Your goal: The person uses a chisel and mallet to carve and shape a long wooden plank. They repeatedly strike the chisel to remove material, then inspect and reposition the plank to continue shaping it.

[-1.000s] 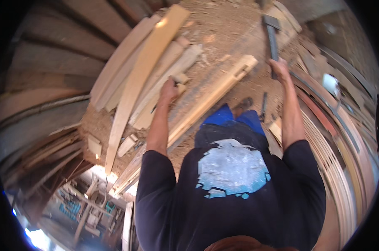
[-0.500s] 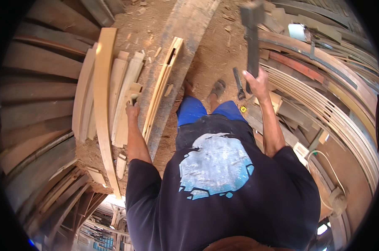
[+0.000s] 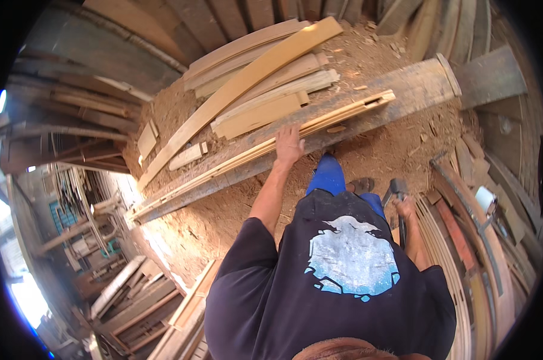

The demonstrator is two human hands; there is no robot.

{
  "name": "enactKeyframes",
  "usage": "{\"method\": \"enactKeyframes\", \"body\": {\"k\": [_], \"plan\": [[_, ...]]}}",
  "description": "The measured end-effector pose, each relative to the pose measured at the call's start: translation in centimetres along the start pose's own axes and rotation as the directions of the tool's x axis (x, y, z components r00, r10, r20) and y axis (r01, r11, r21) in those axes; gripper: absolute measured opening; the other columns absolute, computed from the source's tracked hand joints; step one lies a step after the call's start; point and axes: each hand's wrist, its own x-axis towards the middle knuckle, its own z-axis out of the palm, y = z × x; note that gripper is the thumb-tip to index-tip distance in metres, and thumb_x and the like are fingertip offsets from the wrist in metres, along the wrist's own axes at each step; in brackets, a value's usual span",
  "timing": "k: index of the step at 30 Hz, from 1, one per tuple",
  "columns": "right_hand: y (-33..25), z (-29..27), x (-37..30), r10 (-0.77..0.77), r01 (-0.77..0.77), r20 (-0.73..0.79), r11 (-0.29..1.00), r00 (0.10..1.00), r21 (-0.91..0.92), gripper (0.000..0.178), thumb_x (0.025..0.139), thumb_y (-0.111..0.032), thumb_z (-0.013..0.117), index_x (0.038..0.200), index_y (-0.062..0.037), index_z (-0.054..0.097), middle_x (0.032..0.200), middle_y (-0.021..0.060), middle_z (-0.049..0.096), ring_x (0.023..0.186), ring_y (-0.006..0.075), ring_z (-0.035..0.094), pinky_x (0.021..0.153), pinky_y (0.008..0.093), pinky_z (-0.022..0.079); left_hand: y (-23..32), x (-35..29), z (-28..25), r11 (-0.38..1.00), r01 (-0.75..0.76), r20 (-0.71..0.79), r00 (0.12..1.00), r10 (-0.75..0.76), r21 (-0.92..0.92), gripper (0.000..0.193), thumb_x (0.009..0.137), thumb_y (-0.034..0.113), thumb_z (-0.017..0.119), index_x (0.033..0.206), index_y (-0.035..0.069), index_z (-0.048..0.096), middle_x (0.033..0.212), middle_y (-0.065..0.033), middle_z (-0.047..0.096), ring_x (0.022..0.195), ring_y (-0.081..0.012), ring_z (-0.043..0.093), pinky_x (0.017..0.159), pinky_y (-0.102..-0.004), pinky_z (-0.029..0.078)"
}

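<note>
The left hand (image 3: 289, 144) lies palm down, fingers spread flat, pressing on a long pale wooden frame piece (image 3: 265, 144) that rests along a grey weathered beam (image 3: 403, 96); it grips nothing, only bears on the wood; the frame piece runs slantwise from lower left to upper right, with a slot cut near its far end; the right hand (image 3: 405, 209) hangs low beside the blue trouser leg, fingers curled tight round the handle of a hammer (image 3: 397, 195), its dark head pointing up; behind the beam lies a stack of curved planks (image 3: 253, 78) on sawdust-strewn ground (image 3: 223, 216); bent wooden strips (image 3: 463, 258) lie at the right
</note>
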Motion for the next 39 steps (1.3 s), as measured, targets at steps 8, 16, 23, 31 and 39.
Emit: {"method": "enactKeyframes", "body": {"k": [8,16,23,31,39], "plan": [[1.3,7.6,1.9,-0.129,0.344,0.359,0.690,0.924,-0.637,0.034,0.083,-0.032,0.069,0.105,-0.0074,0.074,0.095,0.0217,0.073,0.088,0.0381,0.073,0.072,0.0477,0.056,1.5,3.6,-0.1,0.988,0.156,0.324,0.934,-0.148,0.003,0.043,0.072,0.010,0.073,0.113,0.007,0.062,0.106,-0.0130,0.070,0.108,-0.0356,0.063,0.093,-0.0456,0.052],[-4.7,10.0,7.0,-0.031,0.242,0.371,0.806,0.928,-0.539,0.047,0.083,-0.036,0.063,0.104,0.0061,0.071,0.104,0.0322,0.069,0.104,0.0444,0.068,0.085,0.0483,0.054,-0.2,2.8,0.4,0.973,0.074,0.284,0.959,-0.010,-0.217,0.037,0.072,0.009,0.069,0.108,0.003,0.060,0.104,-0.0157,0.068,0.105,-0.0361,0.064,0.092,-0.0478,0.050],[-12.2,10.0,6.9,0.132,0.042,0.360,0.898,0.924,-0.438,0.047,0.084,-0.035,0.063,0.103,0.0061,0.071,0.102,0.0316,0.070,0.102,0.0428,0.070,0.083,0.0476,0.054,-1.4,4.1,-0.6,0.921,0.135,0.492,0.868,0.068,-0.366,0.049,0.075,0.018,0.073,0.118,0.001,0.055,0.124,-0.0190,0.062,0.120,-0.0370,0.057,0.099,-0.0475,0.046],[-15.8,9.7,6.4,0.192,-0.031,0.370,0.917,0.909,-0.399,0.046,0.084,-0.035,0.063,0.103,0.0061,0.071,0.099,0.0309,0.071,0.100,0.0409,0.071,0.081,0.0468,0.054,-15.7,5.9,-3.3,0.425,0.763,0.623,0.644,-0.443,-0.486,0.050,0.088,0.038,0.068,0.125,0.005,0.060,0.095,-0.0183,0.073,0.090,-0.0324,0.071,0.082,-0.0424,0.055],[-14.1,8.6,7.4,0.172,0.078,0.484,0.888,0.858,-0.454,0.035,0.088,-0.026,0.062,0.101,0.0048,0.071,0.092,0.0261,0.072,0.093,0.0356,0.072,0.075,0.0435,0.054,-40.1,-2.8,-6.2,0.301,0.896,0.539,0.085,-0.838,0.326,0.080,0.085,0.050,0.067,0.148,0.006,0.043,0.145,-0.0311,0.049,0.139,-0.0473,0.040,0.119,-0.0560,0.025]]}}
